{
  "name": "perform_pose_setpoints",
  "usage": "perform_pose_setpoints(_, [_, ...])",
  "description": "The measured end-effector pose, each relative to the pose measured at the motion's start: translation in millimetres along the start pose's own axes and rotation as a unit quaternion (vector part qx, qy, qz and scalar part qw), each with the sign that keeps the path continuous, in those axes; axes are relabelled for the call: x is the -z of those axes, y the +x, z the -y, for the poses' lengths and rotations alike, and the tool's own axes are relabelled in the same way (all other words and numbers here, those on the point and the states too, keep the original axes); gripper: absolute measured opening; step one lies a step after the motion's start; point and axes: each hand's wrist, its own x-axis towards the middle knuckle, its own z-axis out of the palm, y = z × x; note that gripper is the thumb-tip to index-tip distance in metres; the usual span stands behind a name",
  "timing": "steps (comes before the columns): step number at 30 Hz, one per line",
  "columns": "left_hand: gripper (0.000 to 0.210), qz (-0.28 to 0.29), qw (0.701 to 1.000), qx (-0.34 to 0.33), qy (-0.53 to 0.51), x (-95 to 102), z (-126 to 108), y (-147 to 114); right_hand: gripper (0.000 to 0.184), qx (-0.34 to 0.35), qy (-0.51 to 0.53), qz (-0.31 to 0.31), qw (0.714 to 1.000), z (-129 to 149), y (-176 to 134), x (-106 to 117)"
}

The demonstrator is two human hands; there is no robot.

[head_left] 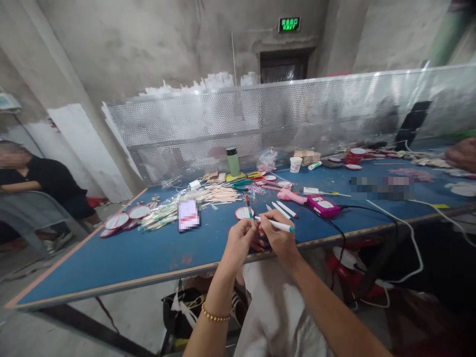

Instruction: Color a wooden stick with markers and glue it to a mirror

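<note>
Near the table's front edge, my left hand pinches a thin flat stick, brown at its top and greenish lower down. In my right hand is a white marker with a green end, held like a pen. Its other end points at the stick, close to my left fingers; whether the tip touches cannot be made out. Behind my hands lies a round white disc with a red rim. Several more white markers rest on the blue table just beyond my right hand.
A phone and a pile of wooden sticks lie left of my hands. To the right sits a purple glue gun with a cable. A green bottle and paper cup stand farther back. Another person's hand shows at right.
</note>
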Motion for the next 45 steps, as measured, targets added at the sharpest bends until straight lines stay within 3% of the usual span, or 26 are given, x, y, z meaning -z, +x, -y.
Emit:
perform_pose_setpoints(14, [0.034, -0.018, 1.0, -0.014, 0.016, -1.5, 5.9, 1.2, 0.02, 0.04, -0.017, 0.014, 0.999, -0.4, 0.6, 1.8])
perform_pose_setpoints(45, [0.032, -0.029, 0.999, -0.024, 0.028, -3.5, 6.7, 0.0, 0.019, 0.056, -0.031, 0.018, 0.998, -5.2, -1.1, 1.0])
